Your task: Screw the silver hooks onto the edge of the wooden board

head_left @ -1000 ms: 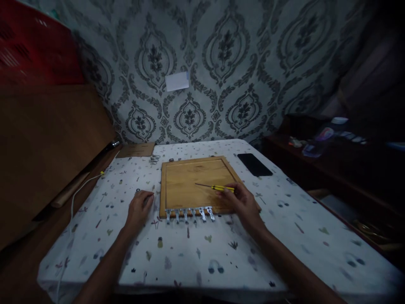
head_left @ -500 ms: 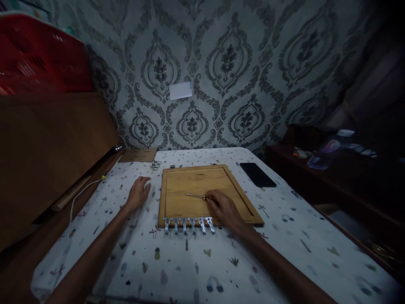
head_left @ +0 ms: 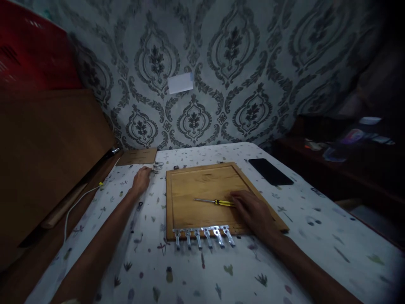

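Note:
A screwdriver [head_left: 224,203] with a yellow-and-black handle lies across the wooden board [head_left: 202,183], its metal tip pointing left. My right hand [head_left: 253,211] rests over the board's right side, fingertips beside the handle's end and loosely apart. Along the board's near edge, several flat silver metal pieces [head_left: 207,237] sit in a row, their narrow ends overhanging the cloth. My left hand [head_left: 141,180] reaches to a small cluster of metal pieces [head_left: 157,166] left of the board's far corner. Its fingertips come together at the cluster's edge; whatever is between them is too small to make out.
A black phone [head_left: 270,171] lies right of the board. Brown cardboard [head_left: 136,156] is at the back left of the patterned tablecloth [head_left: 190,276]. A large brown panel [head_left: 53,160] borders the left, below a red basket [head_left: 34,55]. A bottle [head_left: 351,137] stands at right.
My left hand has moved forward to the metal cluster, its fingers drawing together. My right hand has slid rightward off the screwdriver, uncovering its yellow handle. The view has shifted slightly.

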`<state>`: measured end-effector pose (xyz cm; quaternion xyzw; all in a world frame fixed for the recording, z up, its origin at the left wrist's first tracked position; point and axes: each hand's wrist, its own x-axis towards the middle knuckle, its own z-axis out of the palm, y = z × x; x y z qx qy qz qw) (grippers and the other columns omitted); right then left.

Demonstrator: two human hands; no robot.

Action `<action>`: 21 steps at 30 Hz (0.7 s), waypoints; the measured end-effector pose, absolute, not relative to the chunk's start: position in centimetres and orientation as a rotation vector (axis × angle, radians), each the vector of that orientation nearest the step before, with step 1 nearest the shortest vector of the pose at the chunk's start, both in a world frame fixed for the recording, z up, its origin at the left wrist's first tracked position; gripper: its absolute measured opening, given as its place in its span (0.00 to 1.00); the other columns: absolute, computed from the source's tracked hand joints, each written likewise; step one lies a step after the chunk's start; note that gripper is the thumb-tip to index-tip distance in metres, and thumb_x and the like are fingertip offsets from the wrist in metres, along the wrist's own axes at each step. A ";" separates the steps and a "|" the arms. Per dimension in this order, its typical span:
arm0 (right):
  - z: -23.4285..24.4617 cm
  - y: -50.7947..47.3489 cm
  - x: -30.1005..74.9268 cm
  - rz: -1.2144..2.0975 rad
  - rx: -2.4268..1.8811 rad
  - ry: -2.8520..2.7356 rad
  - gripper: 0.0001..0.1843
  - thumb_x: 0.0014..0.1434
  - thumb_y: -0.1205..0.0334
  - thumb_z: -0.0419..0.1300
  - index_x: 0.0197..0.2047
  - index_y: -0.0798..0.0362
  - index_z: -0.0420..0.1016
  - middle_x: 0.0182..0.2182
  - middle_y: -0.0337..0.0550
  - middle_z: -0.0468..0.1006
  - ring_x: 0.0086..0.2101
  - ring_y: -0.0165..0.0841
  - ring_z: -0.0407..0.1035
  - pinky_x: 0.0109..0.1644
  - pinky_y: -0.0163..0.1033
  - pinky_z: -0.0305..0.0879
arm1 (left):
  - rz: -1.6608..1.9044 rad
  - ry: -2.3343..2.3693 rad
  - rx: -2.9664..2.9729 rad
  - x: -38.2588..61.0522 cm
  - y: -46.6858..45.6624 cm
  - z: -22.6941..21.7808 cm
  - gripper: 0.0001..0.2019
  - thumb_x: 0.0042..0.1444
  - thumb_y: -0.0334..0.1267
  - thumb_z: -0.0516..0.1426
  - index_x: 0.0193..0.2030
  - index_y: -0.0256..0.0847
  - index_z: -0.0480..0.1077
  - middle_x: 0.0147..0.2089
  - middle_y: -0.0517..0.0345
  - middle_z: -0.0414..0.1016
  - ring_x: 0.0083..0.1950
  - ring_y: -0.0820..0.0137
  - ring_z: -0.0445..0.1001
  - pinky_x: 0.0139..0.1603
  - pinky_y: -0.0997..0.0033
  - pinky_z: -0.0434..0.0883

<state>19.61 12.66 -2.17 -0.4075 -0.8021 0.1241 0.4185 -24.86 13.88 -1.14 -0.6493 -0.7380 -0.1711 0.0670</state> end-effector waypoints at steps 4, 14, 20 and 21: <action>-2.1 12.8 19.8 0.274 -1.037 -2.029 0.12 0.65 0.52 0.54 0.41 0.49 0.76 0.39 0.49 0.83 0.40 0.44 0.79 0.48 0.52 0.76 | -0.518 -2.201 -1.998 -25.2 12.8 -1.5 0.13 0.67 0.39 0.54 0.54 0.38 0.72 0.58 0.47 0.72 0.58 0.61 0.72 0.59 0.52 0.72; -1.5 12.7 20.1 0.270 -1.142 -2.023 0.13 0.65 0.51 0.53 0.41 0.47 0.76 0.38 0.47 0.83 0.38 0.43 0.79 0.43 0.49 0.76 | -0.646 -2.189 -2.098 -26.4 13.8 -0.6 0.10 0.60 0.36 0.53 0.46 0.39 0.70 0.46 0.47 0.74 0.49 0.59 0.72 0.54 0.59 0.70; -1.6 12.8 20.2 0.287 -1.171 -2.044 0.15 0.66 0.49 0.53 0.41 0.47 0.76 0.37 0.47 0.83 0.36 0.42 0.79 0.42 0.48 0.75 | -0.699 -2.122 -2.331 -28.2 14.4 0.5 0.19 0.56 0.36 0.55 0.56 0.42 0.70 0.45 0.54 0.74 0.45 0.65 0.73 0.50 0.66 0.70; -1.6 12.8 20.2 0.279 -1.176 -2.046 0.15 0.66 0.49 0.53 0.41 0.47 0.76 0.37 0.47 0.83 0.36 0.42 0.79 0.42 0.48 0.75 | -0.713 -2.109 -2.360 -28.4 14.4 0.5 0.19 0.57 0.37 0.55 0.56 0.42 0.71 0.45 0.54 0.74 0.44 0.66 0.73 0.50 0.66 0.70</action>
